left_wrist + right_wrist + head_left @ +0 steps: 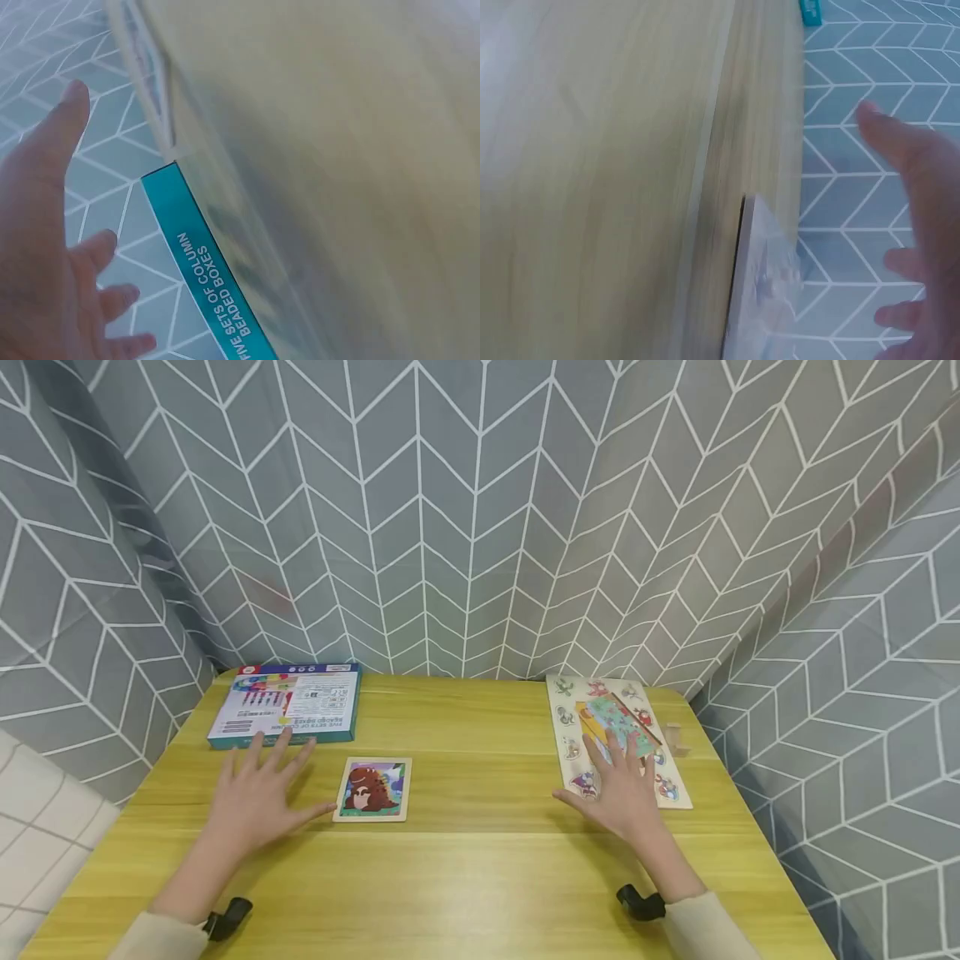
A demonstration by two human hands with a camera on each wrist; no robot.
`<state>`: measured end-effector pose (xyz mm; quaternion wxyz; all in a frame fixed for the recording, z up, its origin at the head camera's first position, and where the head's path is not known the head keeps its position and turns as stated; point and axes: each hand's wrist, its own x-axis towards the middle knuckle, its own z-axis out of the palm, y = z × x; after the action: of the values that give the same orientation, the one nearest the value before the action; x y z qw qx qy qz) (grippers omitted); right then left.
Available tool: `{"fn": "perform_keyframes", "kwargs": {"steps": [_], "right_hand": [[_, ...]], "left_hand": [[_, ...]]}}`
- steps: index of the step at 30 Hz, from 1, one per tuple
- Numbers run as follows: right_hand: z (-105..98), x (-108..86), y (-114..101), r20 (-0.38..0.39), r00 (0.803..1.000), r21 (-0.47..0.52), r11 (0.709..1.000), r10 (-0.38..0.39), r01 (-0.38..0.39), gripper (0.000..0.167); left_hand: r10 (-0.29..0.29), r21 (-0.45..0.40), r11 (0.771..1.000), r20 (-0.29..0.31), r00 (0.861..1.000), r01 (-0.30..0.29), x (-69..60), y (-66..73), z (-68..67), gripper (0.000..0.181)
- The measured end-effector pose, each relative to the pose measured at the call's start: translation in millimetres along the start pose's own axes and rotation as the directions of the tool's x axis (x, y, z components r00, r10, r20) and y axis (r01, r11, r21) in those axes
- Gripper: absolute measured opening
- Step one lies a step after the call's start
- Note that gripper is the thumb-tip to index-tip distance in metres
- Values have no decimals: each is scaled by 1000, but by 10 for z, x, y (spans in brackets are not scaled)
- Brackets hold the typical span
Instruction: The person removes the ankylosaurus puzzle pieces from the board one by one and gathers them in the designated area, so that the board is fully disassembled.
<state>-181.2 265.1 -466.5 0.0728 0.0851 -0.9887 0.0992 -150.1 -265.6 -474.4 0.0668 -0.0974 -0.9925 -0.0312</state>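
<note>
My left hand [255, 802], fingers spread, is above the table between the flat box [285, 706] and the square dinosaur picture [372, 790]; it holds nothing. In the left wrist view the hand [52, 240] is beside the teal side of the box [206, 262]. My right hand [621, 789], also spread, hovers at the lower part of the white picture board [553, 710], partly hiding it. Colourful pieces [617, 720] lie on that board. The right wrist view has the hand [922, 217] to the right of the board's edge [742, 277].
A small pale wooden piece [677, 741] lies right of the board. The yellow wooden table [465, 893] has a patterned grey curtain [450, 527] behind it and at both sides. White tiles [45, 827] show at the left. Each wrist wears a black strap mount.
</note>
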Motion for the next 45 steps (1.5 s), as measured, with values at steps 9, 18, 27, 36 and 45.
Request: {"fn": "perform_keyframes", "kwargs": {"steps": [9,18,27,36,45], "right_hand": [[186,148,-371,-89,992,331,936,-93,118,95],[465,258,-916,-56,988,506,849,-147,155,92],[682,472,-1418,-17,972,622,759,-233,192,84],[894,628,-1794,8,943,576,772,-333,268,68],[1044,754,-2040,16,920,505,798,-391,330,60]], "left_hand": [[-17,-333,943,46,999,32,33,4,45,107],[-23,-566,823,45,999,45,-6,41,182,101],[-22,-595,802,58,998,53,2,11,329,101],[7,-602,798,74,997,39,71,-32,489,105],[50,-569,822,105,993,19,130,-21,492,109]]}}
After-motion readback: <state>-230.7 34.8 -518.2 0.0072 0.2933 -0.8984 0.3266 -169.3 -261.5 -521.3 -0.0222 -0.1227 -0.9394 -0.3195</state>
